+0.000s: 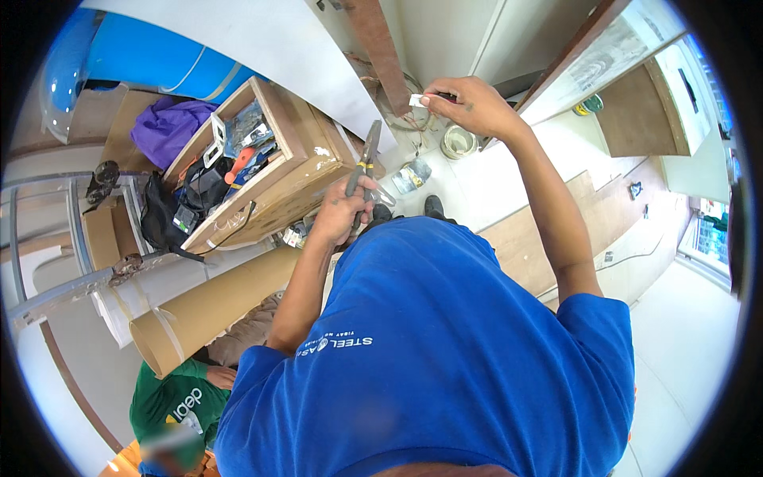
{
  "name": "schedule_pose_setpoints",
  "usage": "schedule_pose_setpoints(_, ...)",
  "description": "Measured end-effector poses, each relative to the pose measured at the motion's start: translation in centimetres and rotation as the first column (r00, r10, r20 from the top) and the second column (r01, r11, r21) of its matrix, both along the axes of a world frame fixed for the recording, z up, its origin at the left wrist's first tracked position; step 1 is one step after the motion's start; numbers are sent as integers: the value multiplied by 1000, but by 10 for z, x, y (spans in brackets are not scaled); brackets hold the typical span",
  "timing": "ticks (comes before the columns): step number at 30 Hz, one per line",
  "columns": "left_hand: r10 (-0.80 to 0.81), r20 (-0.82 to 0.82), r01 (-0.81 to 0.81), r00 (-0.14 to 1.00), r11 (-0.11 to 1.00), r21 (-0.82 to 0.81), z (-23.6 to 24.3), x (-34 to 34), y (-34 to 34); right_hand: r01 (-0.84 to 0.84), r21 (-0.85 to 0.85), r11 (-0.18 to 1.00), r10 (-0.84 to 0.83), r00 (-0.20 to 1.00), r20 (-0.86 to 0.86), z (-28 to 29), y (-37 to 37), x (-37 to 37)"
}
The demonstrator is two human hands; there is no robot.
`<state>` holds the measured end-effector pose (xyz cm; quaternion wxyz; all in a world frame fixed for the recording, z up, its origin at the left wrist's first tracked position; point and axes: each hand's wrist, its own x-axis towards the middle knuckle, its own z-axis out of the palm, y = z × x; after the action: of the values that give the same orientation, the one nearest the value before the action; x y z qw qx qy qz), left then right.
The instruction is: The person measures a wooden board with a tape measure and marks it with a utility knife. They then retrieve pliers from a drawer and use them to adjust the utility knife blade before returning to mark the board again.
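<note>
My left hand [342,210] is closed around a pair of pliers [371,145] with dark metal jaws pointing up and away and yellow-marked handles. A shiny metal piece [385,195] juts out beside its fingers; I cannot make out what it is. Further forward and to the right, my right hand [470,108] pinches a small white piece [416,101] between thumb and fingers. Something dark shows at its fingers, partly hidden. The right hand is just beside a brown wooden post [380,56], with loose wires [413,119] hanging behind and below.
A wooden drawer box [262,171] full of tools stands at left, near a purple cloth [171,131]. Cardboard tubes [214,306] lie below it. On the floor are a white bucket [458,143] and a plastic packet [412,175]. A person in green [179,397] is at lower left.
</note>
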<state>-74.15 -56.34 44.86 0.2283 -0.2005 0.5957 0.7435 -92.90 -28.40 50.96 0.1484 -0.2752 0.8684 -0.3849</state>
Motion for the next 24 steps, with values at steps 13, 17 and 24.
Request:
schedule_pose_setpoints(13, 61, -134, -37, 989, 984, 175, 42, 15, -27, -120, -68, 990, 116, 991, -63, -3, -34, -5)
schedule_pose_setpoints(17, 60, -210, -14, 976, 977, 215, 42, 17, -27, -196, -82, 977, 184, 974, -135, -6, -44, -9)
schedule_pose_setpoints(24, 230, -196, -166, 953, 940, 298, 35, 28, -48, -225, -99, 969, 224, 974, -16, 6, -82, -10)
